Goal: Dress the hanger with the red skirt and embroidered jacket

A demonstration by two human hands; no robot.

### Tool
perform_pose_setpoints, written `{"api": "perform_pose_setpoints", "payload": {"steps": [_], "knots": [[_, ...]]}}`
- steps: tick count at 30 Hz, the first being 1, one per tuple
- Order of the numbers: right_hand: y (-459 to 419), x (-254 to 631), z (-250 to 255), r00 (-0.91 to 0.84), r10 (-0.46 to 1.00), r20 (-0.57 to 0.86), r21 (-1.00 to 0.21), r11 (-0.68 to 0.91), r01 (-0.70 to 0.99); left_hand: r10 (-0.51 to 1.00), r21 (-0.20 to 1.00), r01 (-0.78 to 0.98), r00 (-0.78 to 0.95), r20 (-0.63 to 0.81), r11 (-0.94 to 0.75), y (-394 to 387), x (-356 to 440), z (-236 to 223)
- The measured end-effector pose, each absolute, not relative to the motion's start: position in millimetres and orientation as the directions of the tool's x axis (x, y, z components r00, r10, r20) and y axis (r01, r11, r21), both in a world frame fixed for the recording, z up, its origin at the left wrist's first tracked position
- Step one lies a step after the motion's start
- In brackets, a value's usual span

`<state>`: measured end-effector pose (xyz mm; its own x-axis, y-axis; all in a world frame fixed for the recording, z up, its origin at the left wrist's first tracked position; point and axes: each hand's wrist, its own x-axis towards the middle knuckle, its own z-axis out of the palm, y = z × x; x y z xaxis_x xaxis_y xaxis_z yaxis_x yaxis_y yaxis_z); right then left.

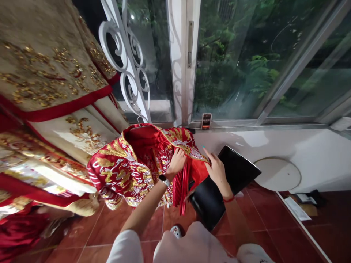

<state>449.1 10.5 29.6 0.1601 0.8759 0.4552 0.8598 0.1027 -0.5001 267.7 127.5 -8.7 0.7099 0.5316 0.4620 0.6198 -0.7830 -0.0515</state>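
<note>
— Starting big: a sliding window [222, 62] right across the back, green leaves [255, 73] beyond the glass. Then, over on the left, a cream gown [55, 54] crusted with gold beadwork.

— And next to the gown, a white scrollwork stand [131, 67]. Now down to the showpiece: a red embroidered jacket [141, 175], hanging upright just below the scrollwork, front wide open, orange-red lining [199, 170] on show.

— Handling, at a guess?

— Probably fairly weighty for a short jacket, with so much gold and silver stitching. Likely stiff across the embroidery, soft and slippery at the lining. Best taken by the bound front edge, well clear of raised thread; apt to snag otherwise.

— Lower down, a flat black panel [238, 168], close to the right wrist. Smaller again, red ribbons [181, 186], dangling at the opening; smooth, so probably slippery too.

— On to the hands! Left hand [177, 160]: fingers curled nearly closed, pinching the open front panel from the inside.

— Right hand [217, 170]: farther out along the same panel, thumb and fingers drawn together at the edge, index finger stretched straight. Firmness of grip? Cannot tell.

— Down to the small stuff: a hanger [139, 120] hook above the neckline, a watch [163, 179] on the left wrist, a thin red bracelet [228, 199] on the right.
</note>
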Motion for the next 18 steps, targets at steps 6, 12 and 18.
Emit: {"api": "perform_pose_setpoints", "payload": {"steps": [6, 12, 18], "knots": [[0, 389, -10, 0.024, 0.88, 0.475, -0.585, 0.295, 0.756, 0.584, 0.36, 0.814, -0.032, 0.811, -0.456, 54, 199, -49], [38, 328, -22, -0.123, 0.965, 0.231, -0.581, 0.238, 0.779, 0.761, 0.705, 0.68, -0.343, 0.551, -0.203, 78, 133, -27], [41, 308, 21, -0.177, 0.904, 0.389, -0.586, 0.391, 0.71, 0.787, 0.801, 0.452, -0.287, 0.546, -0.392, 36, 156, -7]]}}
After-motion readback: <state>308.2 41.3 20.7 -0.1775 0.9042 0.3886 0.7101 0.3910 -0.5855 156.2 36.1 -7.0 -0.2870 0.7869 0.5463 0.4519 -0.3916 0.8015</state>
